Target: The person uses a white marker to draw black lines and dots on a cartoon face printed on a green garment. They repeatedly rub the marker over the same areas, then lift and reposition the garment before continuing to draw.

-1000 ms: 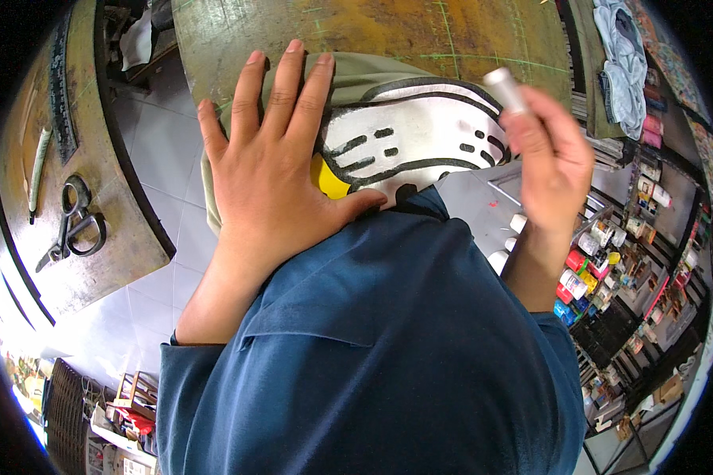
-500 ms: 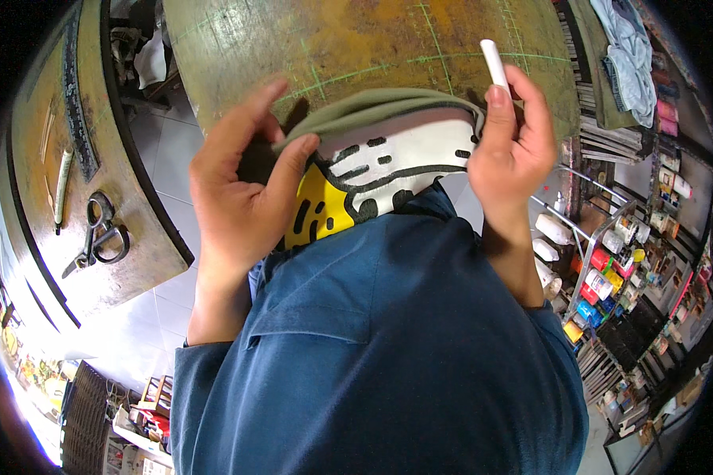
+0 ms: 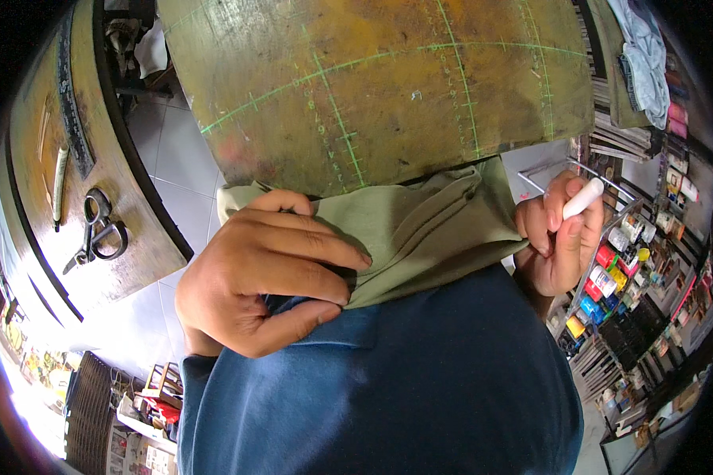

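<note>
An olive-green piece of cloth (image 3: pixel 420 229) hangs bunched off the near edge of a worn cutting mat (image 3: pixel 388 87) with green grid lines. My left hand (image 3: pixel 265 273) grips the cloth's left side, fingers closed over a fold against my blue shirt. My right hand (image 3: pixel 558 237) pinches the cloth's right edge and also holds a white chalk stick (image 3: pixel 582 198) between its fingers. The printed side of the cloth is hidden.
To the left, a wooden bench (image 3: pixel 55 198) carries scissors (image 3: pixel 95 229), a dark ruler (image 3: pixel 71 103) and a pen (image 3: pixel 59 186). Pale tiled floor (image 3: pixel 174 190) lies between bench and mat. Racks of small coloured bottles (image 3: pixel 618 277) stand at the right; light-blue fabric (image 3: pixel 646 55) lies at the top right.
The cloth has been pulled off the mat toward my body and bunched, so its white and yellow print no longer shows. My left hand closed from flat to a grip; my right hand dropped lower.
</note>
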A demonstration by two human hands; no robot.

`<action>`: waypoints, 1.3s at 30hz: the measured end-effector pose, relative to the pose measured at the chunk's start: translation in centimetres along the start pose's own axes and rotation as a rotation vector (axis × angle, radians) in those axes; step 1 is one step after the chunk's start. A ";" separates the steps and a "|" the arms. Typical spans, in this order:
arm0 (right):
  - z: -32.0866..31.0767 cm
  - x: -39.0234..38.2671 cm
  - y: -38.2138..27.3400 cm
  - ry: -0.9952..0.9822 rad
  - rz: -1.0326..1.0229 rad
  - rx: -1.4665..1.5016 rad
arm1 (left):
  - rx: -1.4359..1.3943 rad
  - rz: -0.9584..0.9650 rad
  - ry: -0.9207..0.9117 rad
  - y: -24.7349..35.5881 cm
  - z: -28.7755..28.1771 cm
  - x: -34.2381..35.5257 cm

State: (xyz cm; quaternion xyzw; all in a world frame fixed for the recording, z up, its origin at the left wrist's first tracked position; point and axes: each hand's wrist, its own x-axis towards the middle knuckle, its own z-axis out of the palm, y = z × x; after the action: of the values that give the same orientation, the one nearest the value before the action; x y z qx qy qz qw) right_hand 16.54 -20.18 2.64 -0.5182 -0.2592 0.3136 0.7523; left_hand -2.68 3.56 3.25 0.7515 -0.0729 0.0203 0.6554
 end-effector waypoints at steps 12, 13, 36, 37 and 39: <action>-2.0 -0.1 -0.9 -0.181 0.173 0.438 | 0.426 -0.372 0.143 1.1 2.7 3.9; -2.2 -0.1 -1.0 -0.197 0.176 0.477 | 0.481 -0.343 0.183 1.2 2.8 4.0; -10.6 1.1 -1.7 -0.497 0.294 0.923 | 0.340 -0.035 0.277 4.7 6.0 2.2; -11.5 1.8 -2.0 -0.563 0.255 0.887 | 0.355 0.022 0.283 5.4 6.5 2.9; -12.4 3.5 -1.9 -0.721 0.275 0.884 | 0.288 0.079 0.256 5.0 8.5 1.8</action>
State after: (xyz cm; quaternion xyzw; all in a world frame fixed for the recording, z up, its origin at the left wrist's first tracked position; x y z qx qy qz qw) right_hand 28.13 -25.72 0.64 -0.0447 -0.2737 0.6433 0.7136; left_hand -2.12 -5.61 7.19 0.8254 -0.0148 0.1514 0.5436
